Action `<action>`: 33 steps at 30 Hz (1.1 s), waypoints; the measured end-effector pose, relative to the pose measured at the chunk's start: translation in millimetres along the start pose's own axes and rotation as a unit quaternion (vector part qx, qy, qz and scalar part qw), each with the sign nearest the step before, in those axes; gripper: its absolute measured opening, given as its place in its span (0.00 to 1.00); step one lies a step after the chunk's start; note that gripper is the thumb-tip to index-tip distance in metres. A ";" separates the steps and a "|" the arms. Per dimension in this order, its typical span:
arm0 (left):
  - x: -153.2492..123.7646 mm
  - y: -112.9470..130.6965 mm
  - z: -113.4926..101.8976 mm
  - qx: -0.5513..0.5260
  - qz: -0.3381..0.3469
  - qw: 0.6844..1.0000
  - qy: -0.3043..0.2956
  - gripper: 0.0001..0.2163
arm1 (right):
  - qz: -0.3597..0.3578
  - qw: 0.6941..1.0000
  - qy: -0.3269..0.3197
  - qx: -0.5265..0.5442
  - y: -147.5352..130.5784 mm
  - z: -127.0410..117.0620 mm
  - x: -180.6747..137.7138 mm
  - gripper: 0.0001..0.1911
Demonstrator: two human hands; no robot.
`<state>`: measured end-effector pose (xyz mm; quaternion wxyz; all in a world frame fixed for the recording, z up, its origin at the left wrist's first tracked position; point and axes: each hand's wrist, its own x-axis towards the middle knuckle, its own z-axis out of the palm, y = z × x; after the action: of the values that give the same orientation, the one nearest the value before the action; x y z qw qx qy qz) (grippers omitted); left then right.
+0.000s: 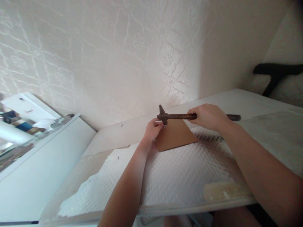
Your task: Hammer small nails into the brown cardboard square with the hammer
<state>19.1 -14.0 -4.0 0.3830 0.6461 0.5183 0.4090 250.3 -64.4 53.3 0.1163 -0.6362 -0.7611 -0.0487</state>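
My right hand (209, 117) is wrapped around the wooden handle of a hammer (176, 116). The dark hammer head points left, just above the far left corner of a flat brown board (176, 137). That board lies on a white quilted sheet (180, 170) on the table. At the board's left edge, my left hand (153, 129) has its fingers drawn together close under the hammer head. A tiny shiny metal piece shows at the fingertips; its kind is too small to make out.
A patterned wall (142, 63) rises behind the white table (111, 135). To the left stands a white cabinet (52, 164) with a white box (30, 107) and other items on top. A black armrest (276, 71) shows at the right.
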 end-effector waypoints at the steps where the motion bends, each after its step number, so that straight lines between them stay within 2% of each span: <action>1: 0.3 -0.4 0.2 -0.006 0.000 1.000 -0.003 0.10 | 0.004 1.000 0.003 0.000 0.0 -0.2 0.0 0.14; 10: 0.9 -2.1 0.2 0.000 -0.014 1.000 -0.001 0.11 | 0.009 1.000 -0.002 -0.003 1.5 -1.2 -0.4 0.14; 33: 3.5 -8.1 0.3 -0.008 0.007 1.000 -0.008 0.09 | 0.018 1.000 0.000 0.000 -1.6 -3.0 -0.9 0.14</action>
<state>16.9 -9.2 -11.1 0.3890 0.6500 0.5075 0.4106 249.2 -66.2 56.1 0.1175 -0.6497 -0.7496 -0.0468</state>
